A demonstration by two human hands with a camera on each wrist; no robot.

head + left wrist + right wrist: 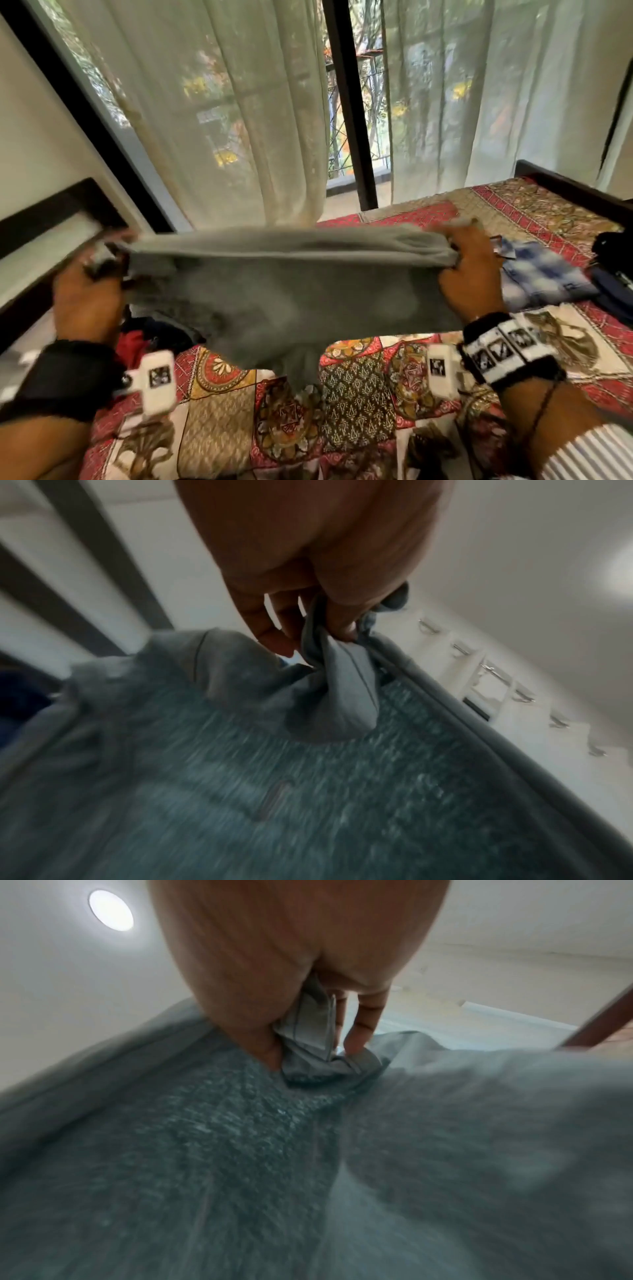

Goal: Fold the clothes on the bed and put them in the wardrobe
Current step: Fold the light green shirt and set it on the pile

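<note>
A grey garment (284, 291) hangs stretched in the air above the patterned bedspread (356, 394). My left hand (89, 294) grips its left end, and my right hand (469, 274) grips its right end. In the left wrist view my left hand (318, 610) pinches a bunched corner of the grey garment (274, 777). The right wrist view has my right hand (308, 1020) clamped on a folded edge of the grey garment (240, 1150). A point of the cloth droops to the bedspread. The picture is blurred by motion.
A folded blue-and-white checked garment (544, 274) lies on the bed to the right, with dark clothes (613, 294) beyond it. Red and dark clothes (144, 339) lie under my left hand. Sheer curtains (239, 102) and a window stand behind the bed.
</note>
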